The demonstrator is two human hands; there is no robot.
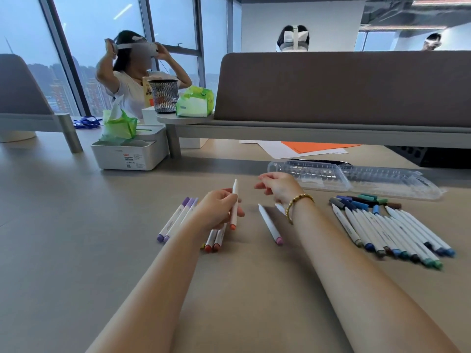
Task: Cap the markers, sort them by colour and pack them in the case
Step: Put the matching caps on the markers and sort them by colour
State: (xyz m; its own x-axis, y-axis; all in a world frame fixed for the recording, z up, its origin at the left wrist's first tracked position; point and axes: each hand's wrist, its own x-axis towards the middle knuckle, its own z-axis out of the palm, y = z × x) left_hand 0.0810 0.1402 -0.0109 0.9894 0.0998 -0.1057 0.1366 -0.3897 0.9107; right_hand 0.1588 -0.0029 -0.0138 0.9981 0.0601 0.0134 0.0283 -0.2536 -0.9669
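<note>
My left hand (218,210) grips a white marker with an orange end (234,212); its bare tip points up and away from me. My right hand (277,187) hovers just to the right of it, fingers loosely curled, with nothing visible in them. Two purple markers (175,221) lie left of my left hand, and orange-red markers (212,243) lie partly under it. A pink-ended marker (269,224) lies uncapped between my arms. Several blue, green and grey markers (397,233) lie in a row at the right, with loose caps (364,201) behind them. The clear plastic case (356,178) lies open beyond.
A white desk organiser (130,155) with green tissue packs stands at the back left. A grey desk divider (331,90) on a raised shelf crosses the back, with white and orange paper (313,147) beneath it. A mesh pen cup (163,96) stands on the shelf. A person sits behind.
</note>
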